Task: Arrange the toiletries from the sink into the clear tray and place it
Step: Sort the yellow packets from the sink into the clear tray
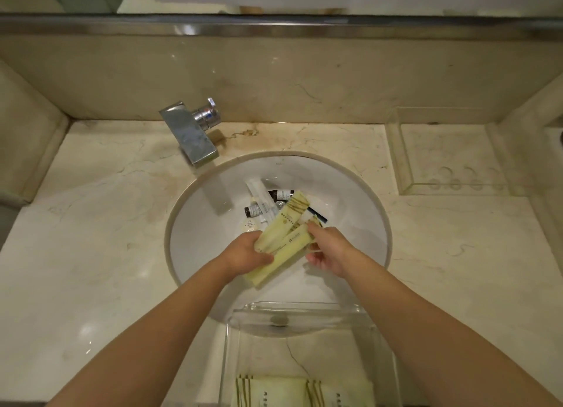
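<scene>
While the left hand [248, 253] clamps two pale yellow packets [281, 239] over the sink [195, 211] and the right hand [327, 251] pinches their far ends, one could slip back among the bottles [254, 211]; the clear tray [377, 345] waits at the surface's near edge.

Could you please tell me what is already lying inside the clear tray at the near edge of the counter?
Flat pale-yellow packets lie at the near end of the clear tray; the frame edge cuts them off, so their number is unclear.

Two hands [248, 251] [327, 251], two clear trays [304, 315] [405, 163], two dark bottles [281, 194] [253, 211].
</scene>
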Demonstrator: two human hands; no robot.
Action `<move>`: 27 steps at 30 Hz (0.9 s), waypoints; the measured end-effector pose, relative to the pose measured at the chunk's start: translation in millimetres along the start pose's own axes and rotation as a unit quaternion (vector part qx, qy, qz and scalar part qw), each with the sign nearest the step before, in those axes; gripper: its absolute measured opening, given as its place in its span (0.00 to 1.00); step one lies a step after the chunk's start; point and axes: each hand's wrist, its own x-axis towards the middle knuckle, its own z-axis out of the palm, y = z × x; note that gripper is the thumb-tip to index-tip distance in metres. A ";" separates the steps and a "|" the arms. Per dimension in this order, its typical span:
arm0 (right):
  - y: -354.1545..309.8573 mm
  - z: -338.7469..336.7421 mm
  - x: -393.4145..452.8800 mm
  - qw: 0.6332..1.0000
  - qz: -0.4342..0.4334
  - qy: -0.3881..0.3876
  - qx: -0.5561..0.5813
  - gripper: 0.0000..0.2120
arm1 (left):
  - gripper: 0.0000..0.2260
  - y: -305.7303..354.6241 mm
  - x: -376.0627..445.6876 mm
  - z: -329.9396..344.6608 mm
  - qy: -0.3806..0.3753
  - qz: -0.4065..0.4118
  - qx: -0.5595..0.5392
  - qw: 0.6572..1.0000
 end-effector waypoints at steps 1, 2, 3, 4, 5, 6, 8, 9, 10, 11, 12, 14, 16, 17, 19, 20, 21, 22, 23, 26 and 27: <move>-0.6 2.2 -5.7 1.000 0.000 -0.010 0.010 0.14 | 0.13 4.2 -4.5 0.0 0.006 0.001 -0.025 1.000; -0.7 4.8 -11.0 0.999 0.001 -0.029 0.018 0.14 | 0.13 8.4 -8.8 0.2 0.010 0.005 -0.049 0.999; -0.9 7.8 -17.7 0.999 0.000 -0.047 0.022 0.13 | 0.12 13.4 -13.9 0.4 0.013 0.012 -0.071 0.997; -0.9 10.7 -24.0 0.998 -0.007 -0.060 0.021 0.13 | 0.11 18.4 -19.2 0.6 0.016 0.019 -0.091 0.996; -0.8 13.7 -30.2 0.997 -0.019 -0.071 0.017 0.12 | 0.11 23.0 -24.4 0.8 0.020 0.027 -0.107 0.994; -0.4 16.5 -36.6 0.996 -0.035 -0.078 0.011 0.11 | 0.11 26.7 -29.0 1.2 0.022 0.034 -0.122 0.992; 1.3 21.3 -51.0 0.994 -0.081 -0.080 0.004 0.09 | 0.11 32.7 -39.2 2.0 0.016 0.044 -0.149 0.988; 3.1 22.6 -56.2 0.992 -0.103 -0.072 0.008 0.09 | 0.11 35.4 -44.6 2.7 0.007 0.046 -0.158 0.986; 5.0 23.2 -60.4 0.990 -0.124 -0.061 0.014 0.10 | 0.12 37.6 -50.0 3.4 -0.003 0.048 -0.162 0.986; 6.9 23.0 -64.8 0.988 -0.141 -0.052 0.021 0.11 | 0.12 40.2 -55.6 4.5 -0.012 0.051 -0.162 0.985; 8.4 22.8 -69.2 0.987 -0.152 -0.046 0.032 0.13 | 0.13 42.5 -61.1 5.7 -0.019 0.054 -0.163 0.985; 10.1 21.5 -80.0 0.984 -0.169 -0.032 0.054 0.15 | 0.11 46.2 -71.4 7.7 -0.024 0.063 -0.155 0.986; 11.0 19.8 -92.2 0.980 -0.188 -0.007 0.066 0.14 | 0.09 48.6 -82.4 10.0 -0.033 0.070 -0.134 0.988; 11.3 19.3 -98.2 0.978 -0.197 0.005 0.071 0.13 | 0.08 49.7 -88.1 11.6 -0.042 0.076 -0.125 0.988; 13.3 19.2 -110.6 0.974 -0.212 0.022 0.081 0.10 | 0.09 50.9 -99.9 16.3 -0.068 0.089 -0.110 0.988; 14.8 19.9 -115.8 0.972 -0.217 0.030 0.086 0.06 | 0.09 50.9 -105.7 19.3 -0.084 0.096 -0.099 0.987; 16.5 21.2 -121.8 0.970 -0.224 0.040 0.088 0.03 | 0.09 50.7 -111.4 23.0 -0.101 0.103 -0.081 0.986; 18.4 22.3 -124.8 0.967 -0.233 0.055 0.084 0.08 | 0.09 49.9 -116.6 26.8 -0.120 0.109 -0.056 0.985; 20.5 23.5 -127.7 0.964 -0.247 0.071 0.073 0.13 | 0.08 48.9 -121.6 30.6 -0.140 0.110 -0.025 0.984; 24.5 27.9 -142.6 0.955 -0.283 0.093 0.004 0.14 | 0.07 45.8 -135.2 36.9 -0.187 0.099 0.089 0.973; 26.5 27.5 -146.1 0.952 -0.290 0.090 -0.027 0.14 | 0.07 44.2 -138.4 36.4 -0.188 0.095 0.107 0.972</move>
